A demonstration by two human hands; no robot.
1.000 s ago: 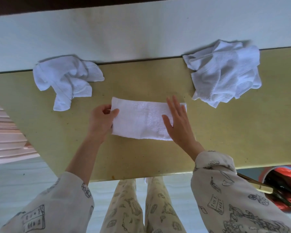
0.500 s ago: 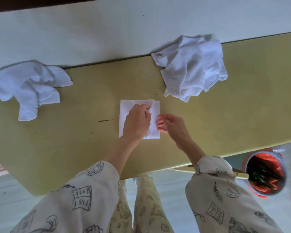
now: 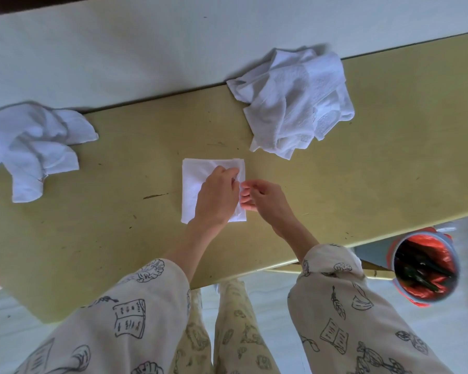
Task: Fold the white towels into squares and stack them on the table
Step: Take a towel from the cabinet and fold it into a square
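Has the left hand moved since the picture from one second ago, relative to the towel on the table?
Yes. The left hand was at the left end of the long folded towel; now it lies on the square's right side, near the right hand.

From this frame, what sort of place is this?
Probably a home or a plain utility room, not a lab: a worn yellow table against a bare pale wall, white towels on it, and a red-lined bin beside it on the floor.

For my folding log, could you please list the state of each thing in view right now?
folded towel: folded square, flat on table
left hand: resting on folded towel
right hand: fingers curled at towel's right edge
left towel: crumpled
right towel pile: crumpled
bin: red-lined, open
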